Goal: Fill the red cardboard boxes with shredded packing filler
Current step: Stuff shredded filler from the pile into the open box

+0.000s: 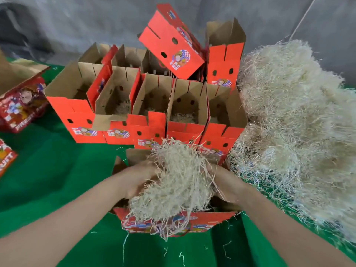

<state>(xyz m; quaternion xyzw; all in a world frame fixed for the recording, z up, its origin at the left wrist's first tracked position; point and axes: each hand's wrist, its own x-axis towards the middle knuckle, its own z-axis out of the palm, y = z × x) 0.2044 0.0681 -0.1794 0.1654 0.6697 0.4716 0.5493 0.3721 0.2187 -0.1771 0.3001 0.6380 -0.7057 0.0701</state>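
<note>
A red cardboard box (pixel 210 221) stands open right in front of me on the green cloth. Above it my left hand (pixel 138 180) and my right hand (pixel 225 184) grip a thick wad of pale shredded filler (pixel 177 182) from both sides; strands spill over the box's front wall. Behind it stand several open red boxes (pixel 134 116) in rows, some with a little filler at the bottom. One red box (pixel 173 43) lies tilted on top of the back row. A big heap of filler (pixel 296 120) lies at the right.
A green cloth (pixel 57 180) covers the table, with loose strands near the front edge. At the far left lie more red boxes (pixel 21 105), one on its side. A grey wall stands behind the table.
</note>
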